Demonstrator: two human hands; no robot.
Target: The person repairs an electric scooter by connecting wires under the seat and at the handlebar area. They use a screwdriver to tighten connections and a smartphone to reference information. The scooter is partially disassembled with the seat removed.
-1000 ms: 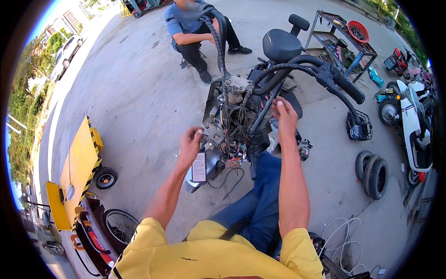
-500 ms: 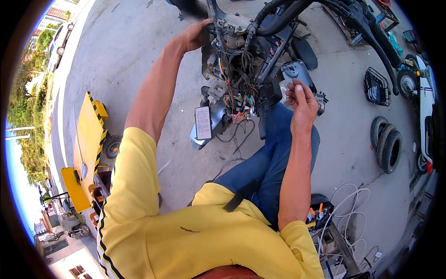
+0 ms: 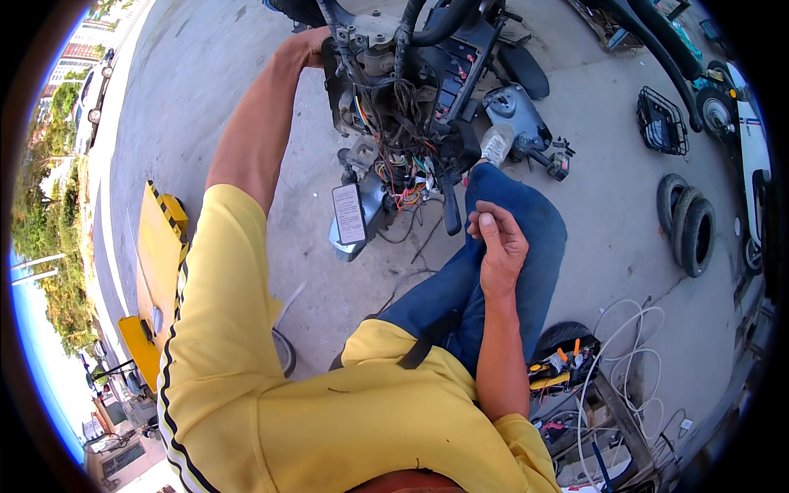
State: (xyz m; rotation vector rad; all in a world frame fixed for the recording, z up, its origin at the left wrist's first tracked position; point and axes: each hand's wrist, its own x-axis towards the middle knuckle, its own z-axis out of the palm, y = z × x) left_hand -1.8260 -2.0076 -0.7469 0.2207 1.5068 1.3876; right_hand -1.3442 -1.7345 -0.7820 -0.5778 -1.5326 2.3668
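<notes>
A partly stripped scooter front [image 3: 394, 99] stands before me, with bundles of black and coloured wires [image 3: 411, 185] hanging from it. My left hand [image 3: 314, 48] reaches to the far left side of its steering column, its fingers hidden behind the dark parts. My right hand [image 3: 501, 242] is curled over my jeans, below the wiring, thumb near the index finger; whether it holds something small I cannot make out. A phone [image 3: 349, 215] with a lit screen rests on a silver housing [image 3: 370, 238] beneath the wires.
A detached body part [image 3: 518, 115], black basket [image 3: 662, 123], stacked tyres [image 3: 694, 238] and white scooter [image 3: 752, 148] are to the right. A tool pile [image 3: 559, 370] and pale hose [image 3: 633, 361] lie by my right side, a yellow cart [image 3: 156, 246] at left. Someone's dark-clad leg [image 3: 292, 12] shows at the top.
My left arm has swung up to the far side of the scooter. My right hand has come down toward my body. The view has tilted downward, leaving the other person mostly out of sight.
</notes>
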